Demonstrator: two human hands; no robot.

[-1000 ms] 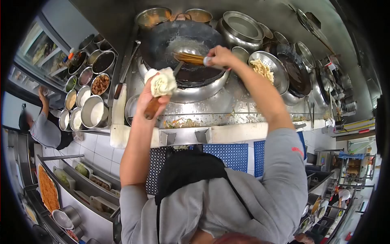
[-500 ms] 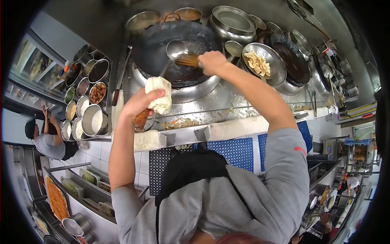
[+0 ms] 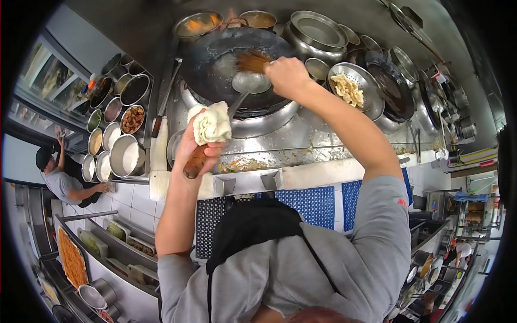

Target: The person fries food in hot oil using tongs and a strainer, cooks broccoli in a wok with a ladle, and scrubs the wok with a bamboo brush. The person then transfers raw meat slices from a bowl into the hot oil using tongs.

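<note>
My left hand [image 3: 200, 148] is closed round the wooden handle of a ladle [image 3: 252, 83] and a folded white cloth [image 3: 211, 124]. The ladle's metal bowl is over the big dark wok [image 3: 198, 67]. Bamboo bristles of a wok brush [image 3: 252, 62] show beside the bowl, above its far rim. My right hand [image 3: 288, 78] grips the brush's other end at the wok's right side. The wok sits on a round metal burner ring [image 3: 264, 123]. Whether the bristles touch the wok cannot be made out.
A perforated strainer with pale food pieces [image 3: 347, 90] stands right of the wok. Several pots line the back, with orange flame [image 3: 231, 19] behind. Ingredient containers [image 3: 125, 155] fill the left side. Food scraps [image 3: 247, 162] lie along the front ledge. A co-worker [image 3: 62, 177] is at far left.
The ladle bowl has moved nearer to me and rightward; my left hand has turned. The brush has moved up toward the far side. Orange flame now shows at the back.
</note>
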